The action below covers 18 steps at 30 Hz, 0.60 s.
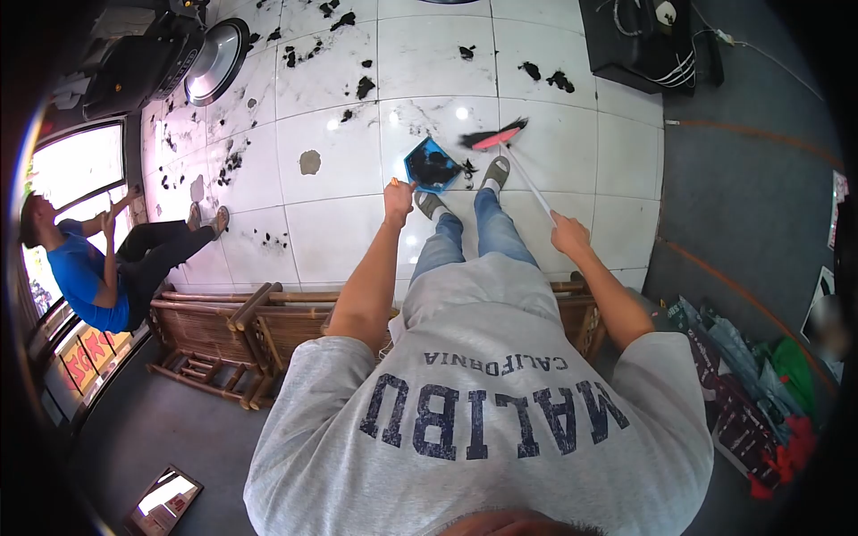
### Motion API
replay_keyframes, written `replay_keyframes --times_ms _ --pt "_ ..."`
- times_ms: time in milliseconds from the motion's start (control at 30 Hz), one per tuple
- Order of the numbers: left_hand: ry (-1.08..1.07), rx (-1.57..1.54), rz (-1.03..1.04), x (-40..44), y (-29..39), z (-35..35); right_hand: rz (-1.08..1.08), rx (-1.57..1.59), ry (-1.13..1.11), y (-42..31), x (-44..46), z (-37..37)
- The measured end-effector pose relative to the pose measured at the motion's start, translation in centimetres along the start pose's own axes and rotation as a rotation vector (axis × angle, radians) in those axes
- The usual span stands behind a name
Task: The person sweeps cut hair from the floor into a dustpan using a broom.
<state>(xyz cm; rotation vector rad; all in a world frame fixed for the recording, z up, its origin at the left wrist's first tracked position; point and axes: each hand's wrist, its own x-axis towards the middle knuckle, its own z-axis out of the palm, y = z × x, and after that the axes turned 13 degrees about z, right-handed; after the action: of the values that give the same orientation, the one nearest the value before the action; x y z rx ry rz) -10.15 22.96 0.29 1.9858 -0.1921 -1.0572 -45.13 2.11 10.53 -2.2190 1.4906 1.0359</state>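
Observation:
My left hand [399,202] is closed around the handle of a blue dustpan [415,154], with a bit of orange showing at the grip. Dark clumps that look like hair fill the middle of the pan. My right hand [569,234] grips the white handle of a broom [496,139] with a pink head and black bristles. The bristles touch the tiles to the right of the dustpan, slightly apart from it. A small dark clump [467,170] lies on the floor between the pan's right edge and my sandalled foot [498,170].
More dark clumps [365,87] are scattered over the white tiles [335,237]. A bamboo bench [201,326] stands behind me. At left, a person [85,268] in blue sits near a round metal base [219,62]. A black cabinet [639,45] with cables stands upper right.

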Motion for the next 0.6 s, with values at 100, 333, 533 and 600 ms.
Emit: replay_keyframes --times_ms 100,333,533,600 --pt "0.047 -0.114 -0.036 -0.4 0.8 0.7 0.026 0.135 0.035 0.1 1.4 2.4" --pt "0.033 -0.138 -0.052 1.0 -1.3 1.1 0.135 0.409 -0.307 -10.1 4.8 0.2" --pt "0.011 -0.119 -0.022 2.0 -2.6 1.3 0.074 0.720 -0.472 -6.7 -1.9 1.8" --pt "0.040 -0.096 0.019 2.4 -3.1 1.7 0.102 0.883 -0.469 -4.2 -5.0 1.7"
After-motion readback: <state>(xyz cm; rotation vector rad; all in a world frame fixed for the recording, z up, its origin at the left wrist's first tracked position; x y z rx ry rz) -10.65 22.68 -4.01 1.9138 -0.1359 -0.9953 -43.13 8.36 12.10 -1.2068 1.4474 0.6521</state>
